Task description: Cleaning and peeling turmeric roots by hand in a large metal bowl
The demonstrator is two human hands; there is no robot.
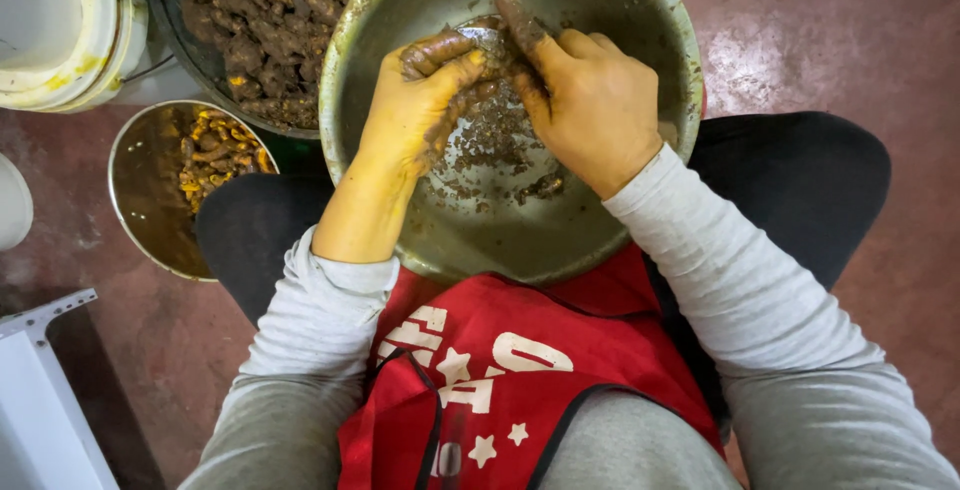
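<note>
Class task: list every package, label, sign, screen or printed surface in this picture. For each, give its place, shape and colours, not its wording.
Apron: on the person's lap, bottom centre; red cloth with dark edging, printed with cream block letters and small cream stars.
No packages, signs or screens show; the steel bowls, white bucket and hands carry no labels.

My left hand [415, 110] and right hand [590, 100] meet inside the big bowl [660, 20] on my lap, with a root [435, 53] in my left hand. Peel bits [490, 145] lie in the bowl under my hands. Left of my left hand sits a small bowl [140, 200] of pieces. Beyond it is a pan of roots [260, 20], and a bucket [70, 30] farther left.
</note>
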